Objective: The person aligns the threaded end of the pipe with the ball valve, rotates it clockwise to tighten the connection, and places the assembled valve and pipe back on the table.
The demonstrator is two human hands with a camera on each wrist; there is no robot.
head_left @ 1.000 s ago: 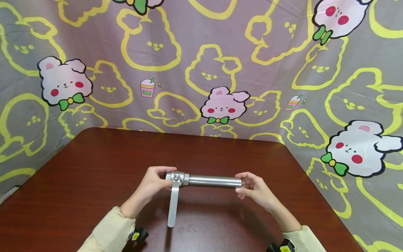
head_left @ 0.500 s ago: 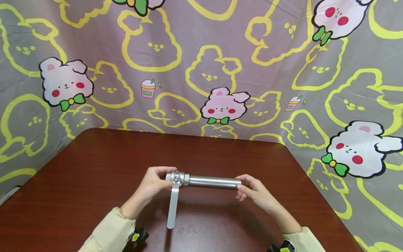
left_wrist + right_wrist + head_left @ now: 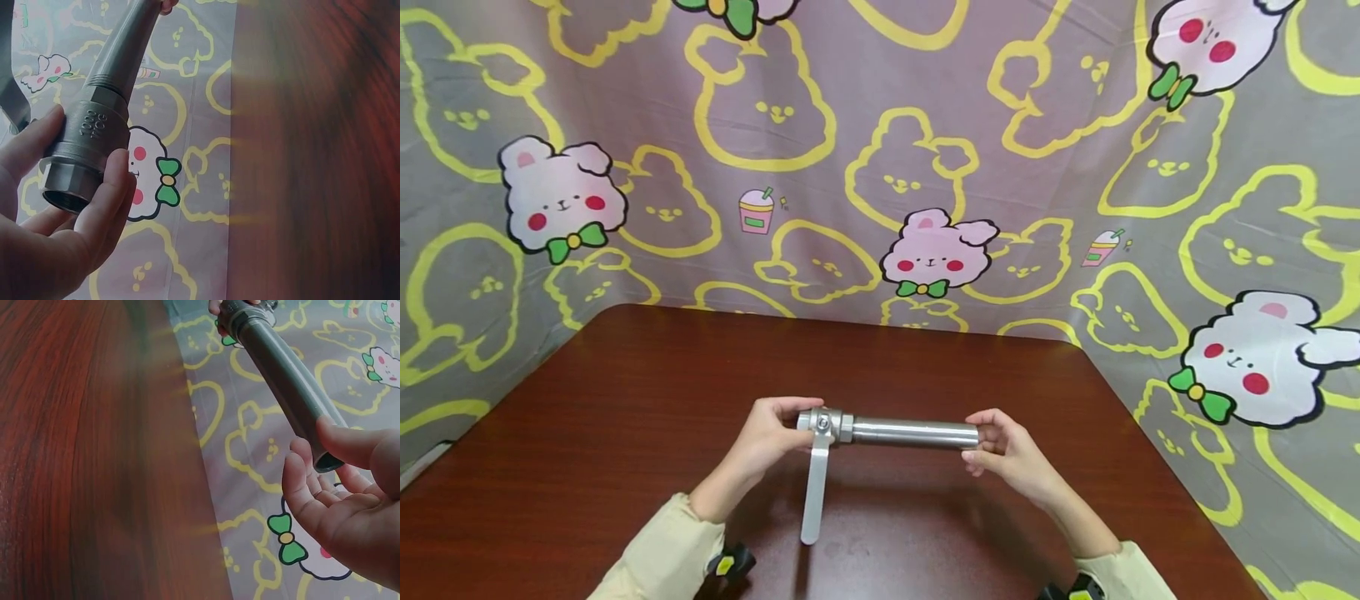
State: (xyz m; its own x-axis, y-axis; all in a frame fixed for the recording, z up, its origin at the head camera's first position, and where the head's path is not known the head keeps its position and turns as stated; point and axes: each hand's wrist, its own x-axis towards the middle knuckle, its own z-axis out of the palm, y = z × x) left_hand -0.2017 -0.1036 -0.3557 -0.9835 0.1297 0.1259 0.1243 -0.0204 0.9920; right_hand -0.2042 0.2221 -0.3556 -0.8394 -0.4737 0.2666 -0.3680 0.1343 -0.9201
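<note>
A metal ball valve (image 3: 826,425) with a long flat lever handle (image 3: 815,500) is joined to a shiny metal pipe (image 3: 913,432); both are held level above the table. My left hand (image 3: 763,437) grips the valve's left end between thumb and fingers. In the left wrist view, raised lettering shows on the valve body (image 3: 94,125), and some thread is visible where the pipe meets it. My right hand (image 3: 1011,454) is at the pipe's free end, thumb and fingers around it. The right wrist view shows the thumb (image 3: 350,444) against the pipe near its hollow mouth (image 3: 328,464).
Below the hands lies a dark red-brown wooden table (image 3: 700,358). A grey curtain (image 3: 820,75) with yellow outlines and rabbit faces hangs behind it and at both sides. A dark wrist camera (image 3: 730,565) is strapped at the left sleeve.
The right thumb and fingers rolled round the pipe's end, thumb up and fingers down, then came back to fingers above and thumb below. The left hand and valve stayed nearly still.
</note>
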